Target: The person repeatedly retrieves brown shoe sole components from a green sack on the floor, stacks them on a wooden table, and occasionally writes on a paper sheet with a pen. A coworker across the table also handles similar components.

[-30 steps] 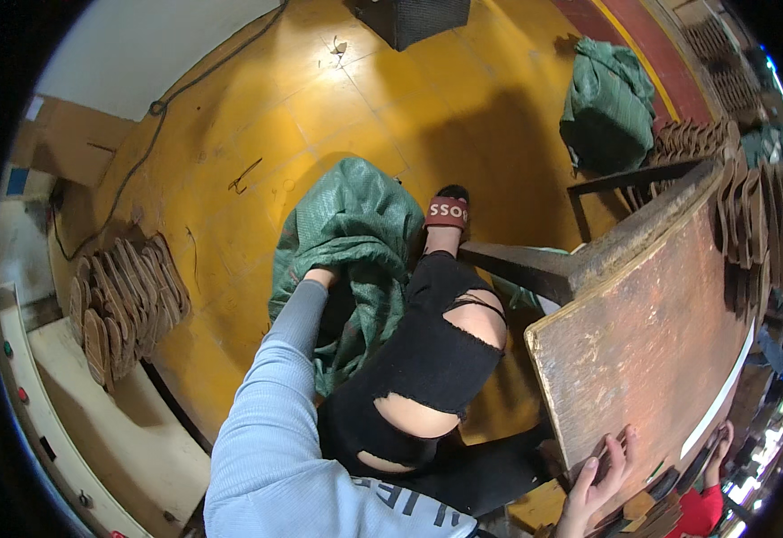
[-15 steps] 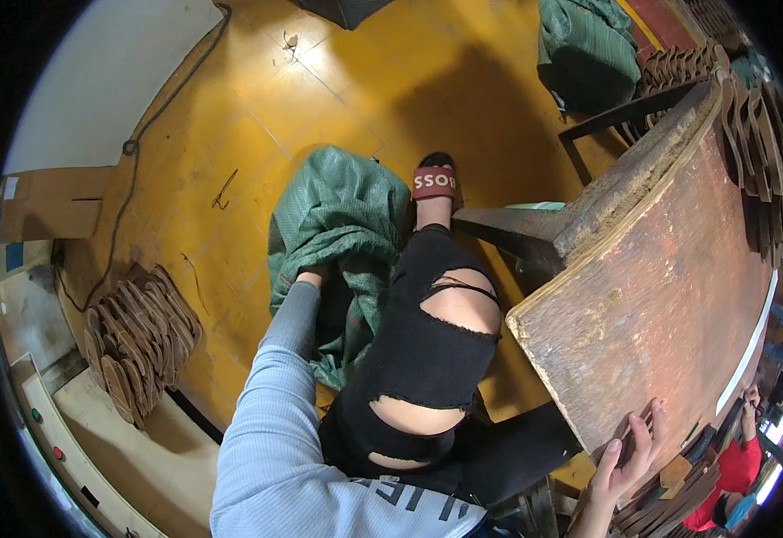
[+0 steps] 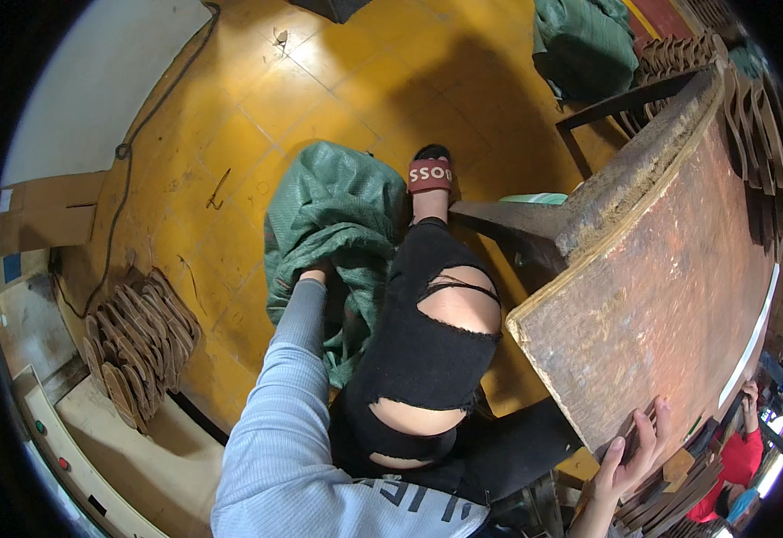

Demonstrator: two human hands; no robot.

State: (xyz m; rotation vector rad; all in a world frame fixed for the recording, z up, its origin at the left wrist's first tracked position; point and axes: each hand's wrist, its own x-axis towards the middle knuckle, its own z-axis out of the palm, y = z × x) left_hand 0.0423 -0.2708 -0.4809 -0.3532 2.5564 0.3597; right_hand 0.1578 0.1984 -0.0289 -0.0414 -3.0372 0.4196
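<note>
2 hands show in the head view, so those first. Left hand (image 3: 317, 272) is tucked into the mouth of a crinkly green woven sack (image 3: 333, 193), a slouchy rounded lump on the yellow tiled floor (image 3: 257, 108), right beside the black ripped trousers (image 3: 423, 377). Its fingers are buried in the folds, so I can't tell if they're spread or pinching something. Right hand (image 3: 635, 457) is at the near edge of a flat wooden surface (image 3: 624, 305), fingers (image 3: 647, 430) loosely spread and a bit curled. That top is scuffed, reddish brown, with a rough worn side.

Counts: 2 green sacks, the other sack (image 3: 584, 49) sitting bulky near the top right. 1 maroon-strapped sandal (image 3: 432, 175), 1 black cable (image 3: 127, 179) with 1 knot. Wavy, sole-shaped brown pieces: 1 left pile (image 3: 140, 336), 1 far pile (image 3: 759, 134) at the far end of the surface, both packed too tight to count.
</note>
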